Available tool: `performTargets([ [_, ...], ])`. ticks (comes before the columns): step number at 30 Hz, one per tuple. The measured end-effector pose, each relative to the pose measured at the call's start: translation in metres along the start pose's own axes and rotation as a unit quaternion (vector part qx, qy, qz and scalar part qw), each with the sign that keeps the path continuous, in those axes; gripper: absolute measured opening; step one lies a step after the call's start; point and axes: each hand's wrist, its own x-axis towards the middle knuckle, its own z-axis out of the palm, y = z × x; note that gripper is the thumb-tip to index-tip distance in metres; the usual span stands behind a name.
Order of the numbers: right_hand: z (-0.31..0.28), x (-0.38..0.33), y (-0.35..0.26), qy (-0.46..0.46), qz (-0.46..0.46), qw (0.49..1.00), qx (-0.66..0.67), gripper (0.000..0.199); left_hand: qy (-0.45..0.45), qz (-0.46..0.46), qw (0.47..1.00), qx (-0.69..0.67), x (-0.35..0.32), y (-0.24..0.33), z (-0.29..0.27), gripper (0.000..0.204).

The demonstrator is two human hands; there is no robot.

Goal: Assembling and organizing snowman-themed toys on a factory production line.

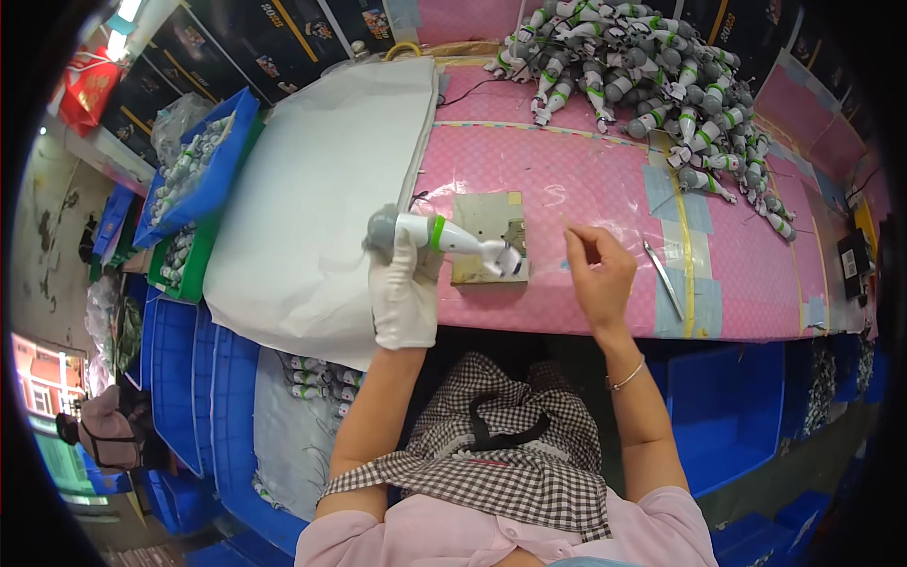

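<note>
My left hand (403, 293), in a white glove, is wrapped round a toy arm (463, 238). The arm has a grey rounded end, a white body with a bright green band, and a white toy hand pointing right. It is held above a flat metal block (477, 210) on the pink table covering. To the right, my bare right hand (602, 274) is closed in a pinch, thumb against forefinger. Whatever is between those fingertips is too small to make out. A pair of tweezers (664, 277) lies just right of that hand.
Many similar toy arms (652, 71) are heaped at the far right. White sheeting (316, 189) covers the table's left part. Beyond it stand a blue bin (243, 128) and a green bin (200, 274) with more parts. Blue crates (727, 406) sit below the table edge.
</note>
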Motion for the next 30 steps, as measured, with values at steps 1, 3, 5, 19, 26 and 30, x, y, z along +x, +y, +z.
performTargets([
  [1,-0.005,0.009,0.011,-0.002,-0.004,1.000,0.010,0.004,-0.043,-0.072,0.992,-0.098,0.009,0.005,-0.005,0.050],
  [3,-0.010,0.017,0.038,-0.046,-0.158,0.955,-0.246,0.008,-0.073,-0.179,0.946,-0.259,0.016,0.012,0.001,0.054],
  [5,-0.008,0.014,0.049,-0.032,-0.185,0.939,-0.288,0.010,-0.106,-0.221,0.926,-0.288,0.017,0.014,0.007,0.057],
  [19,0.012,0.037,-0.008,-0.202,0.334,0.841,0.376,0.030,-0.163,-0.469,0.762,-0.416,-0.025,-0.014,0.006,0.071],
  [26,0.005,0.031,0.003,-0.185,0.276,0.869,0.367,0.026,-0.180,-0.491,0.738,-0.427,-0.041,-0.017,0.001,0.075],
  [30,-0.003,0.028,0.002,-0.197,0.308,0.852,0.375,0.025,-0.172,-0.514,0.725,-0.424,-0.044,-0.021,-0.001,0.075],
])
